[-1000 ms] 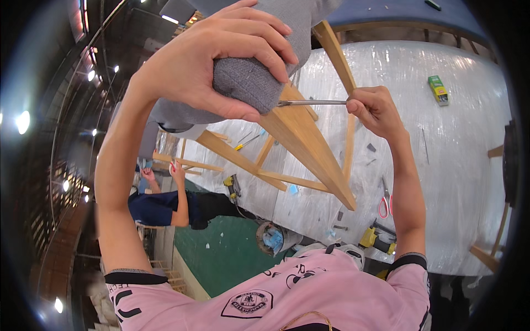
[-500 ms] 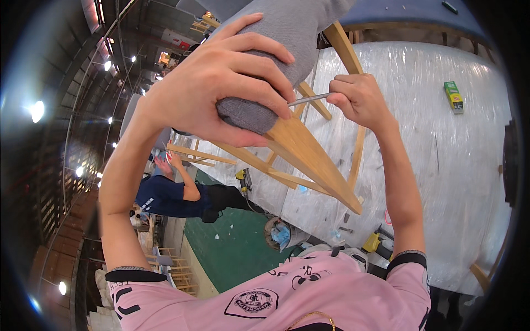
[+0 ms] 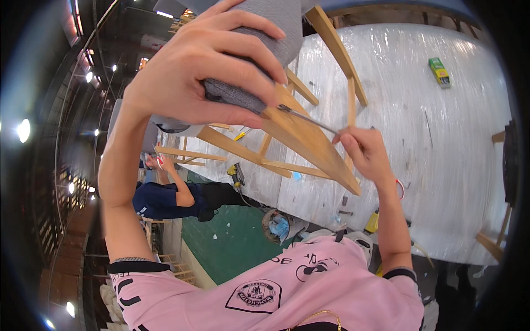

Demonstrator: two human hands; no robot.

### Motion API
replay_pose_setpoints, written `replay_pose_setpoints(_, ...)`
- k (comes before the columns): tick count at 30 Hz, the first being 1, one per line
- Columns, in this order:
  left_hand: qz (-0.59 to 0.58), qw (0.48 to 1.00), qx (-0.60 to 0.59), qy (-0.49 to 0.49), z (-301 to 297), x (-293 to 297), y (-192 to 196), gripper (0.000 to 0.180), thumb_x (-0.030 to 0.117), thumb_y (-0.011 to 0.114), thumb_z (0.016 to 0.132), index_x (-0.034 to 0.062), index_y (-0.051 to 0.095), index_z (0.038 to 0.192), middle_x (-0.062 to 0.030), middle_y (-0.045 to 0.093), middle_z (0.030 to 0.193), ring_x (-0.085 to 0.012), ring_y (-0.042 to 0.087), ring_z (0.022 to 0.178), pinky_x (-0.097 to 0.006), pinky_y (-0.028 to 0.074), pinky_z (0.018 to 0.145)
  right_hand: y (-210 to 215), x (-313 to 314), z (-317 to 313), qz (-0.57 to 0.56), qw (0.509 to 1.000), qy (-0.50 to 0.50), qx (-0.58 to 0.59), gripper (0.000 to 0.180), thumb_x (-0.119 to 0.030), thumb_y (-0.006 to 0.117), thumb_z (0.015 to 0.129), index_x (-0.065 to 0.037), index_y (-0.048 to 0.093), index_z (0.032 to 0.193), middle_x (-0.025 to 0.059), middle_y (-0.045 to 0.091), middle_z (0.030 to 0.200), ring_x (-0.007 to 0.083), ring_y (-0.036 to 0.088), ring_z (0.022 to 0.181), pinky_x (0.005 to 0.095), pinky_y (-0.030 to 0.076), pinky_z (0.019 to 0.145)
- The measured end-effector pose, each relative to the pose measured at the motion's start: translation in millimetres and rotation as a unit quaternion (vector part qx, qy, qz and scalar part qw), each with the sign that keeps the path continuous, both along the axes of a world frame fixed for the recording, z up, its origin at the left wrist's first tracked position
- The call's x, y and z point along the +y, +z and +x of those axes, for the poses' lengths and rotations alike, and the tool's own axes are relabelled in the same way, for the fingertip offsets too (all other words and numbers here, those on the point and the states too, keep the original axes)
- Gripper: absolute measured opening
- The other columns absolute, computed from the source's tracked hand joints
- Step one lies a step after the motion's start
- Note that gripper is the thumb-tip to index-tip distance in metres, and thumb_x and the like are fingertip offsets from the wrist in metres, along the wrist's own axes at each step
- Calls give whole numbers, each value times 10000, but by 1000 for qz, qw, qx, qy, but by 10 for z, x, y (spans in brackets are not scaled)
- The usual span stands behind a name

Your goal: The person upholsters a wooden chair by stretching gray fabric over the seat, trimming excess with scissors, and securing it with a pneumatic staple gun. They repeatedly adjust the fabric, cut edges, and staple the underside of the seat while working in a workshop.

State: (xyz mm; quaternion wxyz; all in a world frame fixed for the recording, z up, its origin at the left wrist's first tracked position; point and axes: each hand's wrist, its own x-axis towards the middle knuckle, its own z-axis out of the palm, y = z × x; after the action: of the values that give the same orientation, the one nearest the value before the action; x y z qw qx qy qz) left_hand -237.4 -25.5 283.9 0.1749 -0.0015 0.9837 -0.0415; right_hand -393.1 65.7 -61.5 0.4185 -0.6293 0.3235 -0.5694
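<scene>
Clasping 1 chair (image 3: pixel 310 143) is the left hand (image 3: pixel 190 69), 1 tool (image 3: pixel 310 119) the right hand (image 3: pixel 366 151).

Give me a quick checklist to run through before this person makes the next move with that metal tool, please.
1. Left hand steadying the grey padded part: ok, fingers and thumb wrap around it.
2. Right hand gripping the thin metal tool: ok, it is closed around one end.
3. Left fingers well clear of the tool's tip: not ok, a fingertip sits right by it.
4. Tip firmly against the fabric or the wooden leg: cannot tell, it is near both, but contact is unclear.
5. Co-worker out of the tool's way: ok, well off to the left.
</scene>
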Motion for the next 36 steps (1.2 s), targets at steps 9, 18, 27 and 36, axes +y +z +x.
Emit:
replay_pose_setpoints(9, -15, 999, -21, -22, -62, 130, -18, 622, 392, 917, 657, 120, 760, 1194, -54, 730, 1223, -330, 591, 1293, -639, 213, 1216, 204, -519, 78, -222, 954, -197, 33, 282, -266, 666, 1002, -36, 680, 840, 95, 615, 682, 269, 604, 624, 366, 463, 591)
replay_pose_setpoints(18, 159, 984, 60, 48, -6, -291, 57, 232, 214, 869, 823, 58, 818, 987, -81, 784, 1044, -250, 694, 1052, -395, 454, 1014, 4, 356, 81, -67, 931, -356, 39, 191, -227, 713, 985, -52, 776, 940, 98, 689, 715, 205, 604, 553, 312, 450, 525)
replay_pose_setpoints(27, 214, 967, 120, 67, -33, -530, 61, 223, 209, 816, 888, 4, 805, 974, -101, 781, 979, -203, 696, 981, -356, 493, 952, 829, 367, 209, -94, 833, -518, 171, 244, -304, 745, 954, -69, 781, 897, 48, 646, 646, 169, 560, 520, 311, 413, 499)
replay_pose_setpoints(36, 125, 988, 87, 28, 53, -727, 128, 377, 310, 843, 822, 22, 779, 1056, -73, 751, 1015, -181, 685, 966, -298, 515, 892, 1224, 196, 263, -93, 765, -585, 251, 363, -423, 702, 971, -89, 753, 838, 46, 579, 583, 199, 528, 499, 344, 397, 504)
